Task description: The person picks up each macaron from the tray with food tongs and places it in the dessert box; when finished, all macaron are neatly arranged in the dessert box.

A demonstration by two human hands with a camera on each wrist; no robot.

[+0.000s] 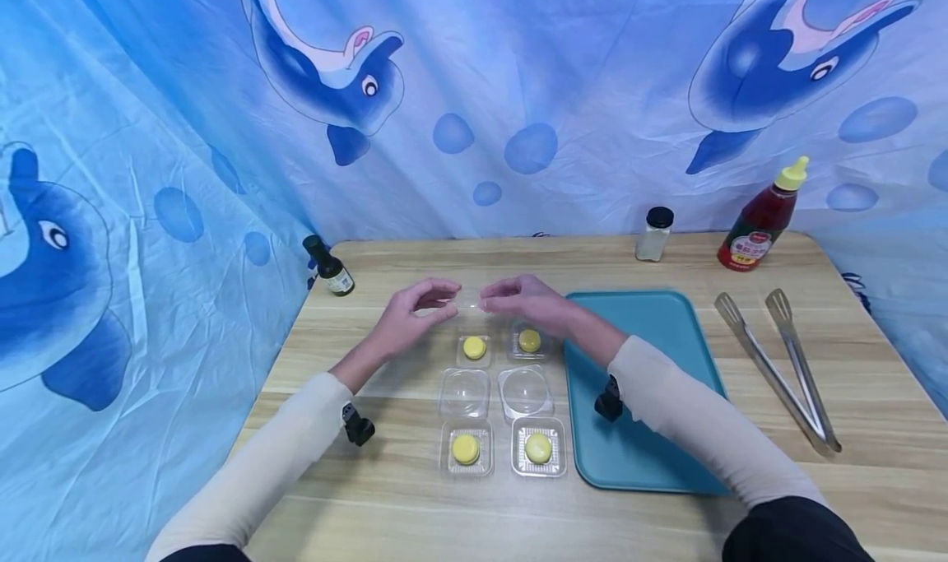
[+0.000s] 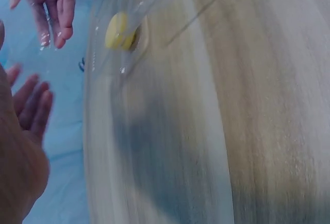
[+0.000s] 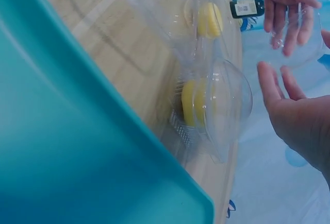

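A clear plastic lid (image 1: 470,299) is between my two hands, raised over the far part of the table. My left hand (image 1: 420,305) grips its left edge, thumb nearer me and fingers beyond. At the opposite edge, my right hand (image 1: 524,296) holds it with thumb and fingertips. Just nearer me stand two clear boxes, each with a yellow macaron, (image 1: 474,348) on the left and a second macaron (image 1: 529,341) on the right. In the right wrist view, the right box's lid (image 3: 234,98) stands tilted up behind its macaron.
Two more open clear boxes with macarons (image 1: 466,449) (image 1: 538,448) stand in front, lids folded back. A teal tray (image 1: 629,463) lies under my right forearm. Metal tongs (image 1: 796,373), a red sauce bottle (image 1: 763,220), a shaker (image 1: 655,234) and a dark bottle (image 1: 329,267) stand around.
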